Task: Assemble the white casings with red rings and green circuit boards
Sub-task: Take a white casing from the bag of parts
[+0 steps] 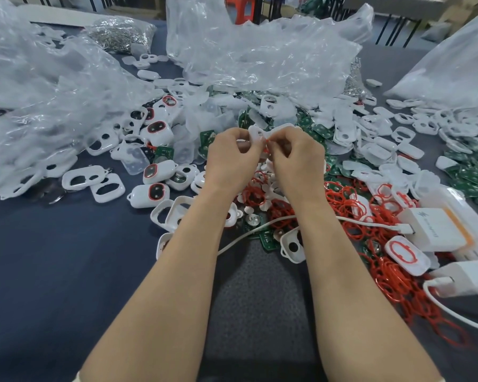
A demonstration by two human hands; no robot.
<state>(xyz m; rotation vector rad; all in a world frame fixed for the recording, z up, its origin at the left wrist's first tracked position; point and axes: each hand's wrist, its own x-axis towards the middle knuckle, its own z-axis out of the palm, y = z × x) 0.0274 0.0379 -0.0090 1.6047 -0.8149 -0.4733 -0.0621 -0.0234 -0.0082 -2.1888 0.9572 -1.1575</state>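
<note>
My left hand (233, 158) grips a white casing (256, 134) raised above the table's middle. My right hand (295, 158) pinches a red ring (266, 142) right against the casing's edge. Both hands are close together, fingers curled. Loose red rings (370, 213) lie in a heap below and to the right. Green circuit boards (469, 172) are scattered at the right and behind the hands. White casings (94, 183) lie spread to the left, some fitted with red rings (156, 191).
Crumpled clear plastic bags (259, 51) cover the back and left. A white charger box (436, 230) with a cable (248, 232) sits at the right, another white adapter (469, 277) nearer. A bag of metal parts (122, 34) lies far back left.
</note>
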